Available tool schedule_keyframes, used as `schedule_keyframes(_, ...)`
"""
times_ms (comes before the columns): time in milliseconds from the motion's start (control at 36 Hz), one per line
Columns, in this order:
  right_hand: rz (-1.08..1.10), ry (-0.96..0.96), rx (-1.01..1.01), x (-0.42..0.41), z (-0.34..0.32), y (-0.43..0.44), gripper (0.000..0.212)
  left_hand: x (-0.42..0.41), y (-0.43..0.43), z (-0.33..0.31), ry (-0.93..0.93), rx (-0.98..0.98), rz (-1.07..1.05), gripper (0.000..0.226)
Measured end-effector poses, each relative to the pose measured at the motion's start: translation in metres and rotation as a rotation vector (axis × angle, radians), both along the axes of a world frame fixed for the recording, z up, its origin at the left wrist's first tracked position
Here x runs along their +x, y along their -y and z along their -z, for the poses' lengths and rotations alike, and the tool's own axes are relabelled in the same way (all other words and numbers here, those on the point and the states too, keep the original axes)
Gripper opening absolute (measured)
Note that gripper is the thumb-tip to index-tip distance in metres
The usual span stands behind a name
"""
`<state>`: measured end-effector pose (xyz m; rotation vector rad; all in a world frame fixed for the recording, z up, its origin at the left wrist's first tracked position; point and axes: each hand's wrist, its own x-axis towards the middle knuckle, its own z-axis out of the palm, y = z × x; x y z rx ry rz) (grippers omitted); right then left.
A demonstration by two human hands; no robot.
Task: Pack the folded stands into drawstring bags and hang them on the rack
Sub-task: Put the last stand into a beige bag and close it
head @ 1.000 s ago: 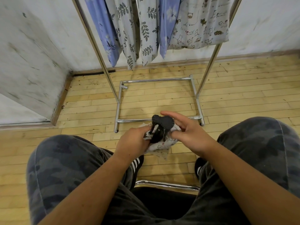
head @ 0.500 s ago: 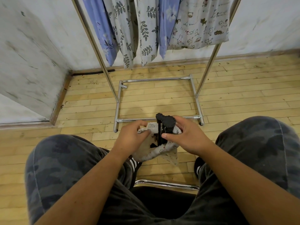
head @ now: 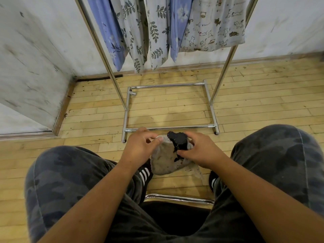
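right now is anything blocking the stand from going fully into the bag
Nothing visible does. The black folded stand sits partway in the drawstring bag, its top poking out; the left hand pinches the bag's rim and the right hand grips the stand.

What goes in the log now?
left hand: holds pale cloth drawstring bag; right hand: holds black folded stand; stand: partly bagged; hung: no
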<state>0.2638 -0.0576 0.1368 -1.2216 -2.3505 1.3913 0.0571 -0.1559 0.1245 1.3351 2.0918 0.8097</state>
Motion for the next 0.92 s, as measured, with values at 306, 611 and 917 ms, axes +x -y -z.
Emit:
schedule_keyframes(306,-0.056,-0.002,0.036,-0.002,0.006,0.004,0.037,0.014,0.0,-0.015,0.484,-0.037,0.018,0.026)
schedule_keyframes(611,-0.086,0.119,0.013,0.002,0.008,0.0,0.07,0.004,-0.003,-0.009,0.284,-0.1,-0.081,0.045)
schedule_keyframes(917,0.18,0.298,0.121,0.002,0.018,-0.01,0.03,0.003,-0.002,-0.005,0.2,-0.101,-0.109,0.043)
